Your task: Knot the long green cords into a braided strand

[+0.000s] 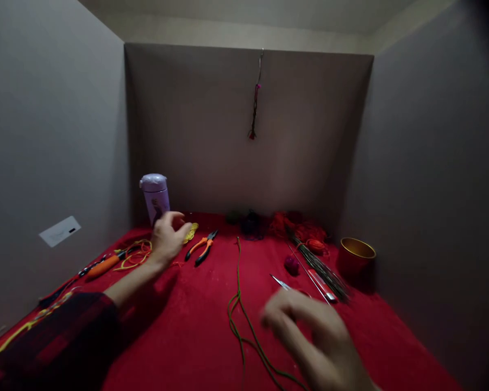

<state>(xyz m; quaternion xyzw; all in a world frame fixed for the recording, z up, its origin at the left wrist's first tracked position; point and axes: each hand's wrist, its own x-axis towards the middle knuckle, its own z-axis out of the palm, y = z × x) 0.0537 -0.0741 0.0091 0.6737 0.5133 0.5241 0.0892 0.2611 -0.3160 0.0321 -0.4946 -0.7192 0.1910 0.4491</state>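
Observation:
My left hand reaches out over the red cloth, fingers curled loosely with nothing seen in them, close to a small yellow cord piece and the orange-handled pliers. My right hand hovers low at the front right, blurred by motion, fingers partly spread, just right of a long green cord that lies across the cloth. Small scissors lie just beyond the right hand.
A lilac flask stands at the back left. An orange-handled tool and yellow cord lie at left. A bundle of thin sticks, red yarn, a pink ball and a gold-rimmed cup sit at right. Cardboard walls enclose the space.

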